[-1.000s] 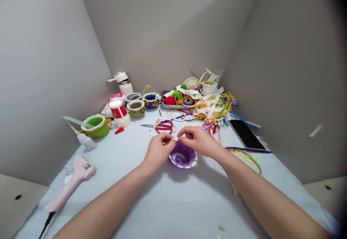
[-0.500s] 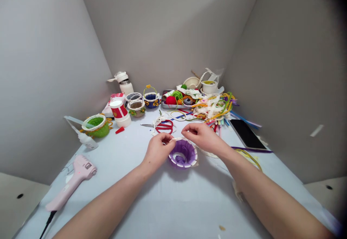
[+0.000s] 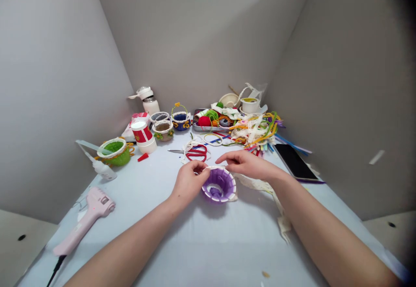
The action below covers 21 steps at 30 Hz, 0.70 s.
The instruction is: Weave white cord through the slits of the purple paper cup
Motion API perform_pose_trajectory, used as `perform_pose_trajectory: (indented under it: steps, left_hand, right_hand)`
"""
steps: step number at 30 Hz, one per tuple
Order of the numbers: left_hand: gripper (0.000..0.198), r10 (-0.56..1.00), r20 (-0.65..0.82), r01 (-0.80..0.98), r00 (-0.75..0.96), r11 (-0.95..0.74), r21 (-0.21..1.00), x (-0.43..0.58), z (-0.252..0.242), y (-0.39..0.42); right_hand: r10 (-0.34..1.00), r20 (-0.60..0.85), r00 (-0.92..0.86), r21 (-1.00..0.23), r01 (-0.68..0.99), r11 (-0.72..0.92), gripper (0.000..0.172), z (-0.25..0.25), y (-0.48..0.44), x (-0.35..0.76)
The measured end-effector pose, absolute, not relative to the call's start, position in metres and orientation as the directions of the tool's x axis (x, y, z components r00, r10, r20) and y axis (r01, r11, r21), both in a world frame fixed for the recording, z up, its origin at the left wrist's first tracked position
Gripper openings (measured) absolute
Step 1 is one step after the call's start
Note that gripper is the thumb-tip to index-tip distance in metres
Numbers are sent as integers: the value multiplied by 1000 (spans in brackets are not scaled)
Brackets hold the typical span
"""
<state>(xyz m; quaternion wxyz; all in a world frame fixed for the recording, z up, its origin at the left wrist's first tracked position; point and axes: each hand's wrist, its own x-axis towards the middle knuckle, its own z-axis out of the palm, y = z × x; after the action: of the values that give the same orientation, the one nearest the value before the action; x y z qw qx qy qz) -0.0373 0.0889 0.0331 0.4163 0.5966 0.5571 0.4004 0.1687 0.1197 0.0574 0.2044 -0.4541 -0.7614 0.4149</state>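
Observation:
A small purple woven basket (image 3: 229, 187) with a white-edged rim is held just above the table, its mouth tilted toward me. My left hand (image 3: 191, 181) pinches its left rim, thumb at the inside and fingers outside. Cream lace ribbon (image 3: 255, 183) runs along the far rim, then trails right and down under my right forearm. Over the far right rim is my right hand (image 3: 245, 164), index finger stretched out and thumb side close to the lace. Whether it touches the lace is hard to see. Red-handled scissors (image 3: 196, 152) lie behind the basket.
A pink glue gun (image 3: 97, 204) lies at left, near a small white bottle (image 3: 104, 170) and a green basket (image 3: 120, 154). Several finished baskets, a yarn tray (image 3: 208, 128) and piled ribbons (image 3: 253, 128) stand at the back. A phone (image 3: 295, 161) rests at right.
My right hand has lowered toward the far rim and its index finger has straightened. More of the trailing lace shows to the right. The left hand keeps its hold.

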Motion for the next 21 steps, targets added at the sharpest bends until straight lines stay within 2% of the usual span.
perform_pose_trajectory:
  steps: [3, 7, 10, 13, 17, 21]
  left_hand:
    - [14, 998, 15, 333, 61, -35, 942, -38, 33, 88]
    - [14, 998, 17, 336, 56, -35, 941, -38, 32, 88]
    - [13, 998, 23, 336, 62, -43, 941, -38, 31, 88]
    - [13, 998, 14, 332, 57, -32, 943, -38, 31, 89]
    - [13, 998, 15, 321, 61, -34, 946, -37, 31, 89]
    - [12, 997, 11, 313, 78, -35, 949, -37, 31, 89]
  right_hand:
    - [854, -45, -519, -783, 549, 292, 29, 51, 125, 173]
    - [880, 92, -466, -731, 569, 378, 18, 53, 122, 170]
    - [849, 184, -495, -639, 597, 486, 15, 66, 112, 170]
    - [801, 161, -577, -532, 632, 563, 16, 79, 102, 173]
    - [807, 115, -580, -456, 691, 561, 24, 85, 98, 176]
    - [876, 168, -452, -485, 736, 473, 17, 82, 99, 168]
